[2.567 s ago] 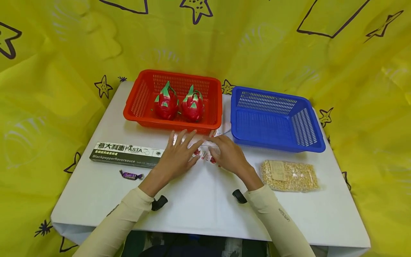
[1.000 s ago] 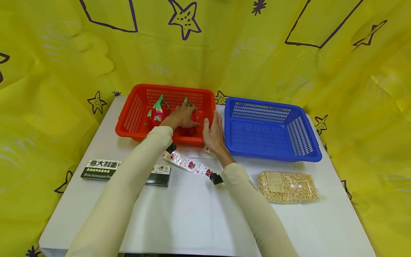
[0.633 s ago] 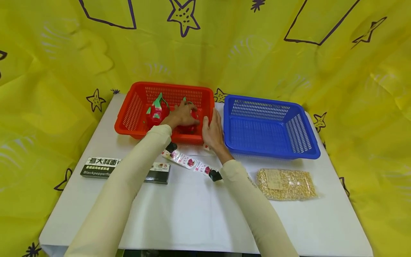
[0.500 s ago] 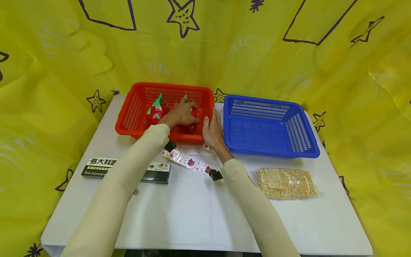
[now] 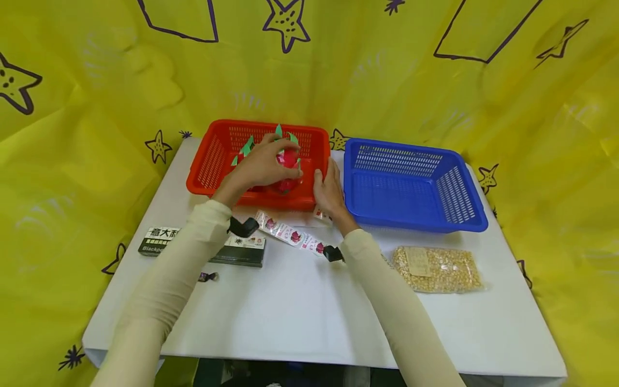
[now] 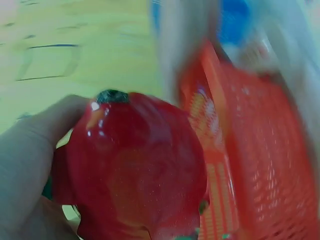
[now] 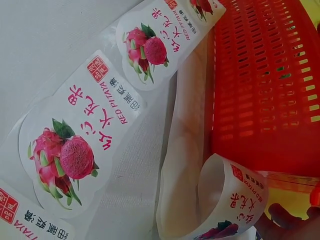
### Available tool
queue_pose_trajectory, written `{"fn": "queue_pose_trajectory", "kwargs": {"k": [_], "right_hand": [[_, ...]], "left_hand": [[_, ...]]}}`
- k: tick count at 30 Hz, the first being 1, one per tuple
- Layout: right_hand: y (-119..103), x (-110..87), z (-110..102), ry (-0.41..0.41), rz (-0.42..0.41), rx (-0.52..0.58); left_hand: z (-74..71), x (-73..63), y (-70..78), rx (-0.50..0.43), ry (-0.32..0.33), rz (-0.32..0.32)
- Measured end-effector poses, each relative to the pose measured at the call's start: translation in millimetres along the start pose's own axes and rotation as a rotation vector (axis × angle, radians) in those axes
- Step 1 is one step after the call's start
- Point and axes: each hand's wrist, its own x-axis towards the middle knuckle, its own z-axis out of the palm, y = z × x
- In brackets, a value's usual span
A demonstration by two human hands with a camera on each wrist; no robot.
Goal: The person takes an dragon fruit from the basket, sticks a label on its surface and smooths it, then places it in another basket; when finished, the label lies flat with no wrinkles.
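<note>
In the head view my left hand (image 5: 258, 164) grips a red dragon fruit (image 5: 287, 159) with green tips, raised over the red basket (image 5: 290, 202). The left wrist view shows this fruit (image 6: 135, 165) large and glossy, with thumb and fingers around its side. A second dragon fruit (image 5: 245, 149) sits in the basket, mostly hidden behind the left hand. My right hand (image 5: 330, 194) rests against the basket's right end, its fingers extended along the outer side and the thumb spread near the rim. Below lies a strip of RED PITAYA labels (image 7: 65, 150), curling up beside the basket.
Right of the red basket stands a blue basket (image 5: 391, 196). A bag of corn kernels (image 5: 437, 271) lies at the table's right. On the left are a pasta box (image 5: 242, 253) and a wrapped candy (image 5: 208, 277), both partly covered by the left arm. A yellow curtain (image 5: 319, 86) hangs behind.
Both hands left the label strip for the red basket. My left hand took hold of the right-hand dragon fruit and has since raised it. The right hand stays at the basket's end.
</note>
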Motion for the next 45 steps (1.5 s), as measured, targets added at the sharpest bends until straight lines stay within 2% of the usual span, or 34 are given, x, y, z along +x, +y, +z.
{"fn": "queue_pose_trajectory", "kwargs": {"k": [3,5,8,11,14,18,24,27,30,32,34,35,38,41,43,45], "right_hand": [[0,2.4,-6,-0.002,-0.003,-0.002],[0,4.3,-9,-0.005,-0.004,-0.016],[0,6.8,-13,-0.015,-0.006,-0.039],[-1,7.4,-17,-0.031,-0.012,-0.059],[-6,5.3,-20,-0.046,-0.028,-0.082],[-14,-1.4,-21,-0.044,-0.081,-0.104],[-28,-19.0,-25,0.011,-0.229,-0.052],[-33,-33.1,-30,0.087,-0.328,-0.005],[-31,-51.6,-36,0.153,-0.487,0.044],[-25,-65.5,-40,0.163,-0.59,0.054],[-17,-78.5,-45,0.122,-0.646,0.039],[-13,-84.3,-47,0.084,-0.645,0.017],[0,-96.3,-50,-0.082,-0.547,-0.113],[13,-97.7,-46,-0.269,-0.42,-0.307],[21,-95.9,-41,-0.355,-0.361,-0.4],[30,-94.0,-35,-0.398,-0.335,-0.444]], "left_hand": [[9.6,-29.3,1.7,-0.093,0.025,0.014],[17.5,-46.8,3.3,-0.133,0.015,0.03],[28.4,-67.0,7.3,-0.2,-0.03,0.053],[39.4,-80.3,9.4,-0.239,-0.092,0.063],[53.4,-87.9,6.6,-0.194,-0.137,0.066],[71.7,-92.5,1.5,-0.122,-0.14,0.08],[90.6,-104.5,2.8,-0.077,-0.133,0.111],[99.9,-109.1,2.1,-0.049,-0.151,0.106],[105.5,-107.8,-0.1,0.002,-0.167,0.087],[106.2,-105.4,-1.7,0.041,-0.166,0.073],[105.4,-103.1,-2.9,0.075,-0.164,0.06],[105.0,-101.8,-3.4,0.087,-0.164,0.054],[104.2,-98.7,-3.5,0.096,-0.171,0.034],[104.6,-94.5,-4.0,0.083,-0.177,0.013],[104.9,-92.3,-3.8,0.066,-0.18,0.004],[106.1,-91.0,-3.2,0.059,-0.181,-0.003]]}}
